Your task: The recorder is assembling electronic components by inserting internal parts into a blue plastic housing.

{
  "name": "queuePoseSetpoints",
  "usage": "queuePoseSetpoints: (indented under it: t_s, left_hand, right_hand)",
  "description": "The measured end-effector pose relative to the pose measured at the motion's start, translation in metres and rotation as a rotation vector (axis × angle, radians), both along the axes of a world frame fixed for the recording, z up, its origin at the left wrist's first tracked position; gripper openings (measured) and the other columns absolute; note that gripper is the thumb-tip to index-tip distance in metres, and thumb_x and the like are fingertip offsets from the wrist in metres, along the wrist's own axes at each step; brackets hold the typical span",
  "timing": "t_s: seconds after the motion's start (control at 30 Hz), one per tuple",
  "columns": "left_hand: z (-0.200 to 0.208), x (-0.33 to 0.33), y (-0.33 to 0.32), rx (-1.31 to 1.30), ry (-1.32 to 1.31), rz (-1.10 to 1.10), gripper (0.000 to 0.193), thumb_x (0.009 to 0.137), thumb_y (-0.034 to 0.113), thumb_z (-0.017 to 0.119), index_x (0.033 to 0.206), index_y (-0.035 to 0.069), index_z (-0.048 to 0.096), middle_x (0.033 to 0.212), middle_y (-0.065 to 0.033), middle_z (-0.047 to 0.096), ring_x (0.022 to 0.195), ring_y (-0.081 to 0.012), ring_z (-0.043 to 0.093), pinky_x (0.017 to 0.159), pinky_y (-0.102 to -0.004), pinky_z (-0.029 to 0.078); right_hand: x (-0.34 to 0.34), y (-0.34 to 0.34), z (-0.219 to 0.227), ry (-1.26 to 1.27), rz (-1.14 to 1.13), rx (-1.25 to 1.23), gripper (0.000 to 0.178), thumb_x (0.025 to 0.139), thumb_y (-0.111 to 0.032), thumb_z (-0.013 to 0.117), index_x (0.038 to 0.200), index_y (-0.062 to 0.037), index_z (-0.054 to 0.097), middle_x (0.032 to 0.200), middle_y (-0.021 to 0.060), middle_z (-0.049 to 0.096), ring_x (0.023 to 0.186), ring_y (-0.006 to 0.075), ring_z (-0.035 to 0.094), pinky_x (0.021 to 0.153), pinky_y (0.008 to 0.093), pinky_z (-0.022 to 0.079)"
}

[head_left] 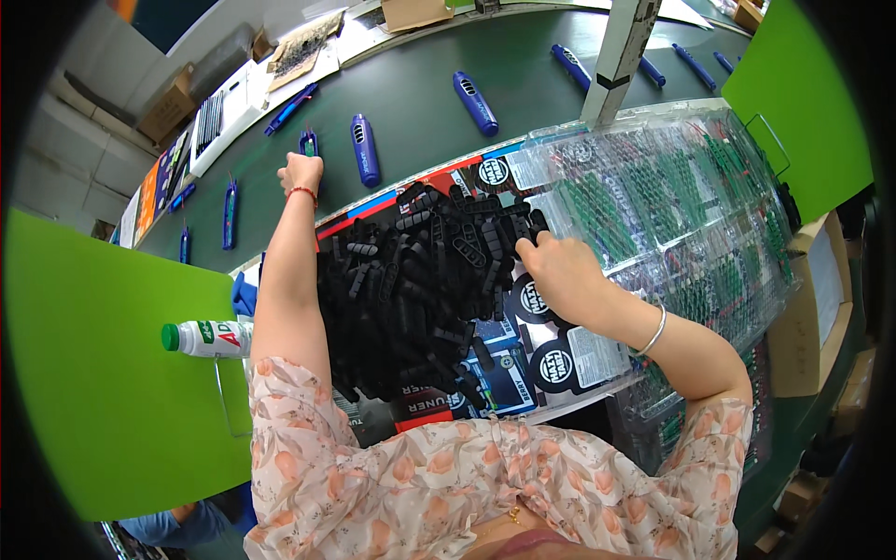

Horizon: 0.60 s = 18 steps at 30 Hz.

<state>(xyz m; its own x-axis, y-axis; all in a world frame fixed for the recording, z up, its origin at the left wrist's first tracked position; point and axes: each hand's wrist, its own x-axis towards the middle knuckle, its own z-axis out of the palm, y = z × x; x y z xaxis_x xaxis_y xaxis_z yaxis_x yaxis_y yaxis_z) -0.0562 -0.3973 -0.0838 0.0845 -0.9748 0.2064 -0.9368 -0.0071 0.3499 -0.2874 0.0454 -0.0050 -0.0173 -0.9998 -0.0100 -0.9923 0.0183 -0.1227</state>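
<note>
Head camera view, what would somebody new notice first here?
Probably the big heap of small black plastic parts in the middle, lying on printed cards, with the right hand picking at its right edge. Next, the left hand reaching out to a blue tool on the dark green belt, where more blue tools lie in a row. To the right sits a stack of clear blister trays.

Count at inspection: two hands in view, the left hand (301,173) at eleven o'clock and the right hand (560,273) near centre. One heap of black plastic pieces (411,289), too many to count. One white bottle (210,338) at nine o'clock. At least nine blue tools (365,149) on the belt surface (420,131) toward twelve o'clock.
</note>
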Motion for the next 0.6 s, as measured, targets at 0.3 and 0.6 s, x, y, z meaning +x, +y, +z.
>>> queuePoseSetpoints:
  t_s: [0.3, 0.6]
  left_hand:
    - [0.009, -0.054, 0.072, -0.005, -0.188, -0.488, 0.067, 0.083, 0.036, 0.068, 0.140, 0.007, 0.046, 0.113, -0.0233, 0.061, 0.104, -0.0450, 0.061, 0.092, -0.0483, 0.050]
    - [0.127, -0.050, 0.253, 0.908, 1.405, -0.756, 0.053, 0.099, 0.013, 0.040, 0.151, 0.008, 0.029, 0.112, -0.0161, 0.061, 0.083, -0.0178, 0.061, 0.066, -0.0301, 0.055]
  right_hand:
    - [-0.013, -0.012, 0.026, -0.303, -0.079, -0.443, 0.013, 0.077, -0.003, 0.063, 0.088, -0.0062, 0.067, 0.086, 0.0133, 0.067, 0.068, 0.0306, 0.067, 0.064, 0.0387, 0.054]
    - [-0.020, -0.022, 0.074, -1.256, -0.211, -0.580, 0.018, 0.084, -0.009, 0.071, 0.100, -0.0003, 0.070, 0.089, 0.0045, 0.070, 0.075, 0.0089, 0.066, 0.061, 0.0242, 0.053]
